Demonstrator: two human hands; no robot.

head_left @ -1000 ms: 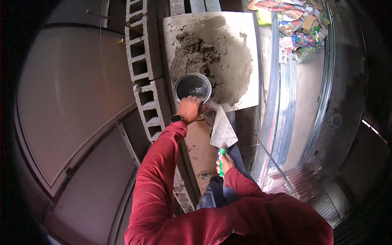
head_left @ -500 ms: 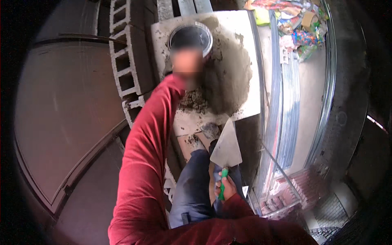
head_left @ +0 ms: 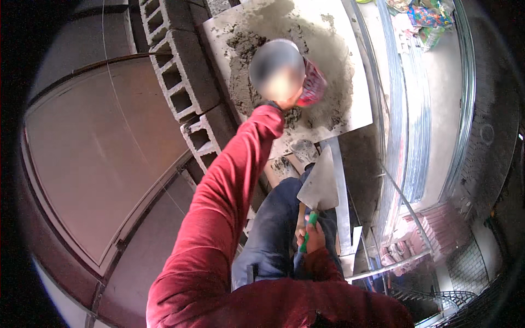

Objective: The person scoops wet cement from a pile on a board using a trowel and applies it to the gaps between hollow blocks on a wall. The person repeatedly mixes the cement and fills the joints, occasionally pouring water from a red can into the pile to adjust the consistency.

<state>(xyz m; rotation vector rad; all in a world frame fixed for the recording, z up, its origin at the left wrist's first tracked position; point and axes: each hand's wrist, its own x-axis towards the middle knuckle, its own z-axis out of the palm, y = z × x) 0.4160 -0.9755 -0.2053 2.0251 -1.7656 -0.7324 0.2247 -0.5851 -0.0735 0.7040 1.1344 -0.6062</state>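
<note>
My left hand (head_left: 286, 99), partly blurred, grips the near rim of a bucket with a red patterned side (head_left: 314, 83). The bucket is tilted over wet grey mortar (head_left: 339, 65), which is spread on a white board (head_left: 358, 98); its inside is blurred. Closer to my body, my right hand (head_left: 314, 238) is closed around the green handle of a trowel (head_left: 320, 183). The trowel's triangular metal blade points away from me, over my leg and apart from the mortar.
A row of hollow concrete blocks (head_left: 183, 101) runs along the left of the board. Long metal strips (head_left: 407, 126) lie to the right. Below them are a thin rail (head_left: 407, 202) and a pinkish stack (head_left: 432, 229). Colourful bags (head_left: 429, 19) lie at the far right.
My left hand has tipped the bucket, so its patterned side now shows, over the mortar. The view has shifted. My right hand still holds the trowel in much the same pose.
</note>
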